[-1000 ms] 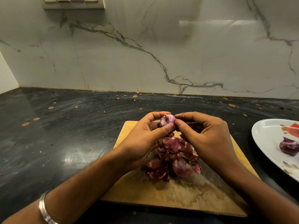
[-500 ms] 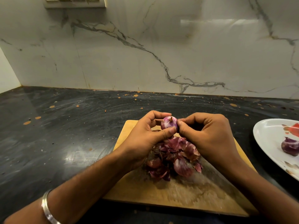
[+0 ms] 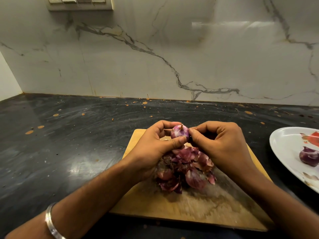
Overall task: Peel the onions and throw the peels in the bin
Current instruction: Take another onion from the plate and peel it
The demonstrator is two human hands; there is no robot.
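A small purple onion [image 3: 179, 133] with a dry stem tip is held above the wooden cutting board [image 3: 198, 211]. My left hand [image 3: 155, 149] grips it from the left, thumb across its front. My right hand [image 3: 219, 145] has its fingers curled and pinches at the onion's right side. Under my hands a pile of purple onion peels [image 3: 186, 171] lies on the board. A peeled onion [image 3: 309, 156] sits on a white plate [image 3: 286, 152] at the right edge.
The board lies on a dark stone counter [image 3: 77, 144] speckled with orange spots. A marble wall [image 3: 155, 57] rises behind it, with a switch panel [image 3: 79, 3] at the top left. No bin is in view.
The onion has turned in my fingers, showing more of its pale purple surface. My right fingers have shifted from its front to its right side. Both hands stay above the board.
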